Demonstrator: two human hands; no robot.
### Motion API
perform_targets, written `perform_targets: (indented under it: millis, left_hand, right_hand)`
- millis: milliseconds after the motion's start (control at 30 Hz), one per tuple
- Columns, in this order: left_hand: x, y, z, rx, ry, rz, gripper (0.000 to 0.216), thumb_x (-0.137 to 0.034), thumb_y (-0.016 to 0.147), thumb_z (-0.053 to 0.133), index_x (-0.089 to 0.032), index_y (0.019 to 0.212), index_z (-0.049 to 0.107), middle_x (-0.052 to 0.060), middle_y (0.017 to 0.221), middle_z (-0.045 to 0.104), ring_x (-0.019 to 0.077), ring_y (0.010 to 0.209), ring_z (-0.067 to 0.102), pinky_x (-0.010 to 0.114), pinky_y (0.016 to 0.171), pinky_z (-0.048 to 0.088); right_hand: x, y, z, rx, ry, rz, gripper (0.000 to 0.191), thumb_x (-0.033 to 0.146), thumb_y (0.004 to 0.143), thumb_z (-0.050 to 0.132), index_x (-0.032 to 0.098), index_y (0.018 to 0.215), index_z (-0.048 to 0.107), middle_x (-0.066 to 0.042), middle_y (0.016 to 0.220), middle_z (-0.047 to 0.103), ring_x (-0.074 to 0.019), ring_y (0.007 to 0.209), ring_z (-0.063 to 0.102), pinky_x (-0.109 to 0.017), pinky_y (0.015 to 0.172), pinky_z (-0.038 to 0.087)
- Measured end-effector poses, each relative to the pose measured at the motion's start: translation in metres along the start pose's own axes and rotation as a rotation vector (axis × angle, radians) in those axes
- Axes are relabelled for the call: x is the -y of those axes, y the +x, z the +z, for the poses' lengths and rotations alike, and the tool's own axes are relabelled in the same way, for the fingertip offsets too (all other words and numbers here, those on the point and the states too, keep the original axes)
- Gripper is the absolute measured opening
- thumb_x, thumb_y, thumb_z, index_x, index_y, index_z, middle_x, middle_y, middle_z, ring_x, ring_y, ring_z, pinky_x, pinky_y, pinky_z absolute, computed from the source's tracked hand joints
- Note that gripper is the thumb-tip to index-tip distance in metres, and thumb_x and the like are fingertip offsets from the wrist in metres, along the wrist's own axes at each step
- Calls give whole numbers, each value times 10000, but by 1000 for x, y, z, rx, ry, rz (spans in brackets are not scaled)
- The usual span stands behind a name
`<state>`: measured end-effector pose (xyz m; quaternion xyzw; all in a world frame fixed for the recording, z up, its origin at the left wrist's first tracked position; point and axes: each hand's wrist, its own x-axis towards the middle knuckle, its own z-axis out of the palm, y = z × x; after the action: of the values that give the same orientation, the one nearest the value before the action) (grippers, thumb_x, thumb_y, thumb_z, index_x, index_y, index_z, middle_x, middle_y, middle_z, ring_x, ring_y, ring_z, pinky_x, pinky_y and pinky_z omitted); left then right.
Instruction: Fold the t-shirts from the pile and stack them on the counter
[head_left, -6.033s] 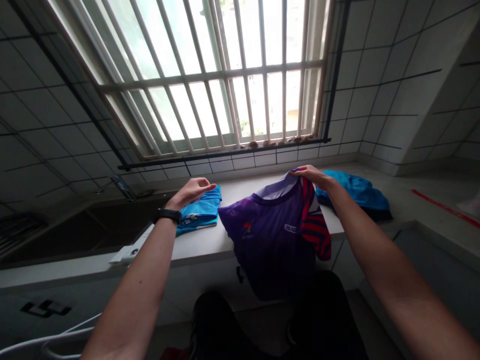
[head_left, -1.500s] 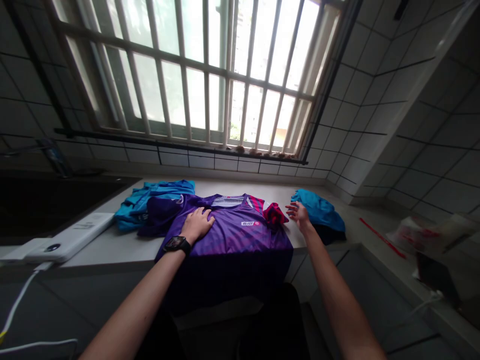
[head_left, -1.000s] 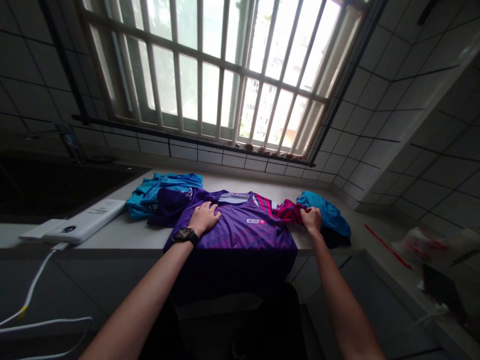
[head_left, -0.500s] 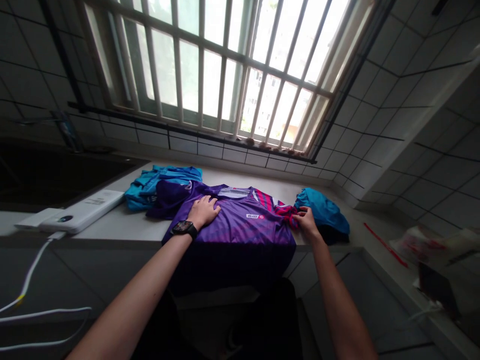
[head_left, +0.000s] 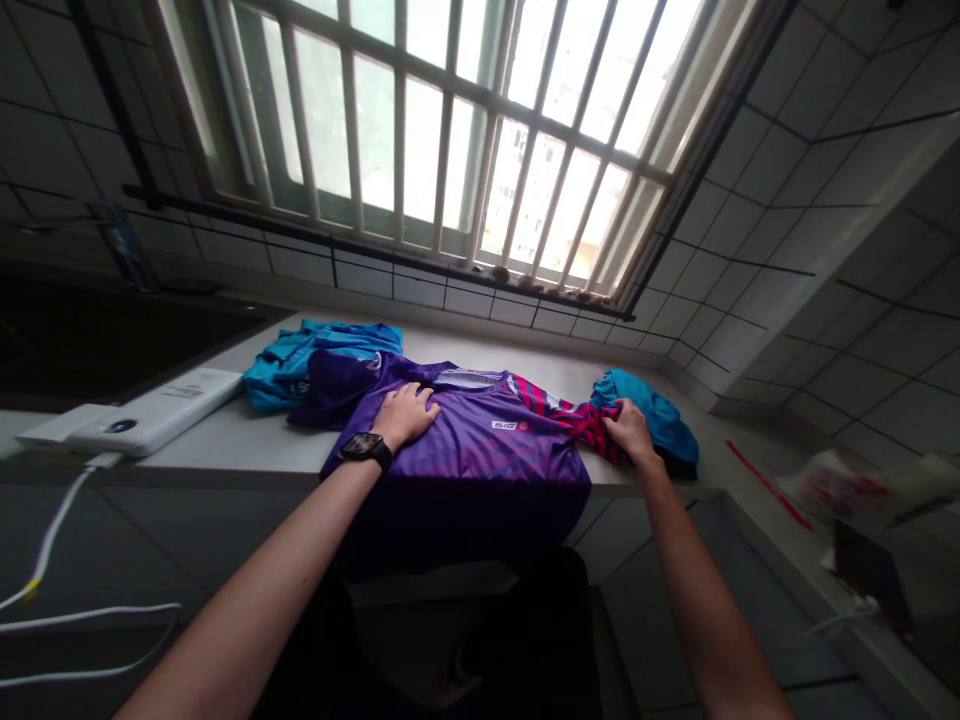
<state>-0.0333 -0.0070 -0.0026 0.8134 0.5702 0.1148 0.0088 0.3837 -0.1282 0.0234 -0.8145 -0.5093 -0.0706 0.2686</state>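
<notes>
A purple sports jersey (head_left: 480, 450) lies front-up on the pale counter (head_left: 240, 445), its lower part hanging over the front edge. My left hand (head_left: 405, 413), with a black watch on the wrist, rests flat and open on the jersey's chest. My right hand (head_left: 628, 430) is closed on the jersey's red-and-navy striped sleeve (head_left: 581, 420), which is stretched out to the right. A folded light-blue garment (head_left: 300, 360) sits to the left, partly under the purple sleeve.
A bunched blue garment (head_left: 652, 420) lies just beyond my right hand. A white device (head_left: 150, 410) with a cable rests on the counter's left, beside a dark sink (head_left: 90, 340). A barred window (head_left: 450, 140) and tiled walls surround the counter.
The jersey went from held up to spread flat on the counter. My left hand stays pressed on it; my right hand grasped the striped sleeve and pulled it out to the right.
</notes>
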Motion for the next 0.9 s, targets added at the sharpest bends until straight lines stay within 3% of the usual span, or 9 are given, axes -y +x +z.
perform_targets:
  millis: [100,200,300,400,533,633,733,800,900]
  left_hand:
    - [0,0,0,-7,-3,3,564,-377,1010,395,-126,1481,578,207,1569,516,331,1459,482,444,1185,377]
    - [0,0,0,-19,-8,3,546,-385,1003,413,-150,1458,601,194,1556,535,336,1435,508,458,1172,394]
    - [0,0,0,-18,-5,5,548,-393,1005,402,-152,1455,600,195,1554,535,340,1432,508,472,1170,394]
    - [0,0,0,-4,4,7,562,-395,1012,377,-137,1464,586,202,1559,524,336,1445,492,463,1178,384]
    - [0,0,0,-5,5,10,559,-394,1008,375,-146,1460,590,198,1559,527,337,1437,497,472,1173,387]
    - [1,1,1,-12,2,6,556,-392,1002,381,-156,1458,594,193,1557,532,337,1432,502,473,1170,389]
    - [1,2,2,-17,-8,7,555,-397,997,389,-161,1453,600,190,1558,531,338,1428,506,470,1168,389]
    - [2,2,3,-26,-16,10,555,-400,992,392,-163,1446,606,190,1551,538,341,1417,514,474,1161,393]
    - [2,2,4,-24,-6,11,562,-405,995,382,-166,1457,596,186,1551,538,328,1419,511,457,1164,387]
  right_hand:
    - [3,0,-1,-102,28,64,503,130,784,495,97,1275,602,-208,1194,691,-324,1158,657,-417,1051,491]
    - [5,-2,-4,-175,88,63,561,174,817,520,65,1367,521,-226,1264,638,-296,1143,654,-389,1066,488]
    - [7,-6,-4,-86,120,47,617,367,860,618,76,1393,509,-233,1326,597,-296,1107,665,-393,1059,501]
    - [7,-12,-3,42,71,-15,553,472,935,566,100,1344,576,-219,1314,626,-307,1194,642,-393,1089,476]
    - [6,-21,-4,154,-119,-104,482,343,876,672,119,1301,644,-201,1269,683,-324,1205,655,-378,1048,491]
    - [4,-21,-5,109,-134,-30,313,214,911,533,141,1137,736,-189,1171,742,-322,1141,694,-386,1007,507]
    - [3,-15,-5,9,52,82,322,195,904,438,161,952,754,-180,1064,773,-316,1065,711,-400,987,518]
    - [3,-9,-3,-53,308,165,263,249,880,461,190,837,714,-141,902,768,-296,957,710,-389,925,548]
    - [6,-1,2,-60,665,255,232,388,869,503,225,759,626,-26,604,626,-239,699,660,-356,736,589]
